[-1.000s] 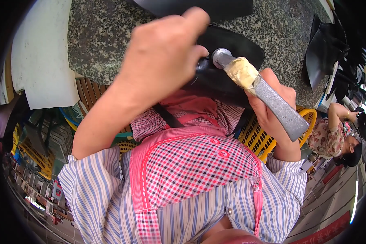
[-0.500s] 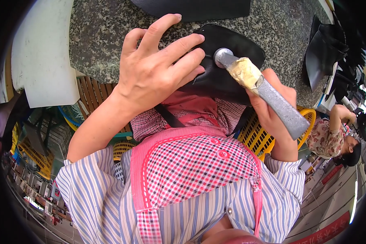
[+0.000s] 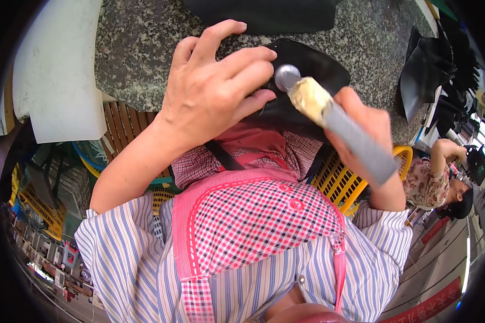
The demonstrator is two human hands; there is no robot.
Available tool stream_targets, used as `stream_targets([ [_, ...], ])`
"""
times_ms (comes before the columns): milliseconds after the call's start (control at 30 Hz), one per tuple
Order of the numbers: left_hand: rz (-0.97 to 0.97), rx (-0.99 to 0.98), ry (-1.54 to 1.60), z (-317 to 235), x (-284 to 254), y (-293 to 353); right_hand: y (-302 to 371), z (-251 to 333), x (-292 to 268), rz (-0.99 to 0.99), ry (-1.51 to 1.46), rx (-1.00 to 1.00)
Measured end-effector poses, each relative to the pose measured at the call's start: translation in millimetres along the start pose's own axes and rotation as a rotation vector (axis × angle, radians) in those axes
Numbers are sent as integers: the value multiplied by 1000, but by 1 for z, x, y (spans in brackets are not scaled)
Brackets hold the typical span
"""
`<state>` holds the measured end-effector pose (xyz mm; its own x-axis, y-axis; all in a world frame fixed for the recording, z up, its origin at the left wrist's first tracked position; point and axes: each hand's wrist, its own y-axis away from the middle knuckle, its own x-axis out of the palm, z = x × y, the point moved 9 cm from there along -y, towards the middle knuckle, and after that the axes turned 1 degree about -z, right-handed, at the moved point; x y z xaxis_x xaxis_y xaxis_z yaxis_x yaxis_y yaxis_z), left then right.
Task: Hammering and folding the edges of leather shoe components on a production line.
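Note:
A hammer [image 3: 361,141] with a round metal face and a yellowish wrapped middle is in my right hand [image 3: 369,121], fingers closed round its handle, which is mostly hidden. Its round face is over a black leather piece [image 3: 320,62], close to my left fingertips; I cannot tell whether it touches. My left hand [image 3: 207,86] is palm down at the left part of the leather, fingers spread and thumb near its edge. The leather lies partly on a speckled stone slab [image 3: 140,48] and partly over its near edge.
Another black leather piece [image 3: 264,13] lies at the slab's far side. More black pieces [image 3: 428,70] are piled at the right. A white block [image 3: 64,91] stands left. A yellow basket [image 3: 337,180] is below the slab's right side. Another person [image 3: 431,172] is at far right.
The hammer and my right hand have shifted slightly left, and the hammer face is nearer my left fingers. My left hand has moved a little right, still spread at the leather.

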<state>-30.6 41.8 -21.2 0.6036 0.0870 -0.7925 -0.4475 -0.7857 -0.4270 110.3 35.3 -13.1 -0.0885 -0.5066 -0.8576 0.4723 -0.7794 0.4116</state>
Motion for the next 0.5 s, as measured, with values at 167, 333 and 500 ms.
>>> stream_targets([
  [167, 53, -118, 95, 10, 6, 1, 5, 1, -37, -386, -198, -106],
  [333, 87, -199, 186, 17, 7, -1, -7, -1, -42, -226, -241, 38],
  [500, 5, -195, 260, 18, 3, 3, -8, 10, -10, -4, -164, -43],
])
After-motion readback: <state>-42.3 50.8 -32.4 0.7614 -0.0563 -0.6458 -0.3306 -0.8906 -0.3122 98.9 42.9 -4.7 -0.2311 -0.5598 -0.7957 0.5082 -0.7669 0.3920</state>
